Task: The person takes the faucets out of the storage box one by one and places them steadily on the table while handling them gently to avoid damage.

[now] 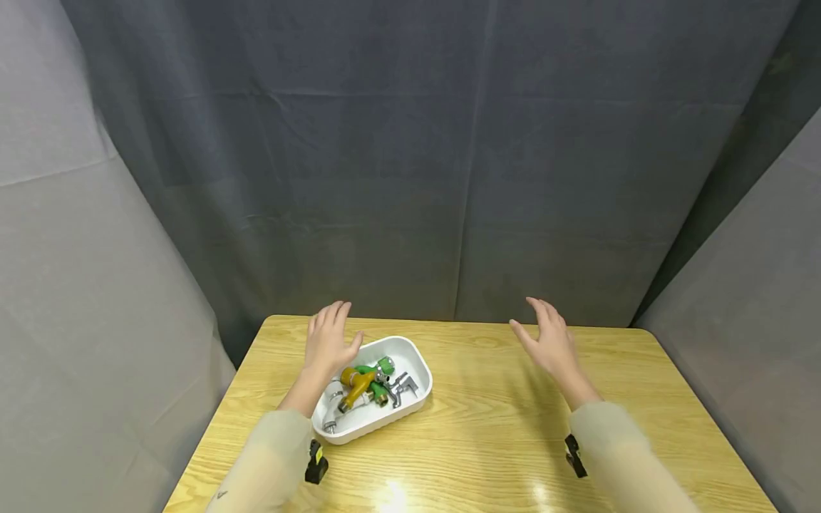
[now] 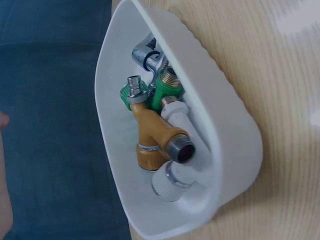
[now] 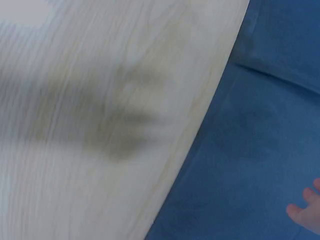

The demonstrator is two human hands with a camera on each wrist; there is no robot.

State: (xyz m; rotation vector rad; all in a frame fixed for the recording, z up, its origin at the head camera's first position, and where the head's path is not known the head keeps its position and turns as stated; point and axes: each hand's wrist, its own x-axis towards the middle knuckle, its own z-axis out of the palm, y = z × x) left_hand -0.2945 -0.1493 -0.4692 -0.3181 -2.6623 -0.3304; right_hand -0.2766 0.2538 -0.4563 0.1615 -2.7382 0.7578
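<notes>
A white plastic tub (image 1: 420,399) stands on the left part of the table and holds several valve-like fittings. Among them are an ochre fitting (image 2: 150,127) with a dark threaded end, a green one (image 2: 165,90), a white one (image 2: 186,120) and a chrome one (image 2: 146,52). My left hand (image 1: 327,342) is raised by the tub's left rim, fingers extended and thumb apart, holding nothing. Over the right half of the table hovers my right hand (image 1: 550,345), its fingers spread and nothing in them; its shadow falls on the wood.
The light wooden table (image 1: 487,427) ends at a dark grey curtain (image 1: 385,178) behind. Pale cloth panels (image 1: 115,285) flank it on both sides. A black wrist device (image 1: 316,462) is strapped at the left sleeve, and another black device (image 1: 575,456) at the right.
</notes>
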